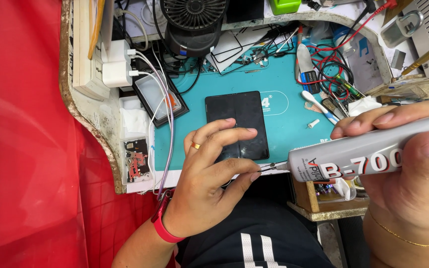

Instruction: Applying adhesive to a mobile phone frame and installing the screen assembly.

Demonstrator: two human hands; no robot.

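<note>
A: Grey glue tube gripped in my right hand; where is the phone?
B: On the teal mat, mid-desk; my left hand's fingers spread flat on the black phone. Squeeze gently.

A black fan stands at the far edge of the teal mat — white chargers at the left, red and black wires at the right, a green box far behind.
</note>
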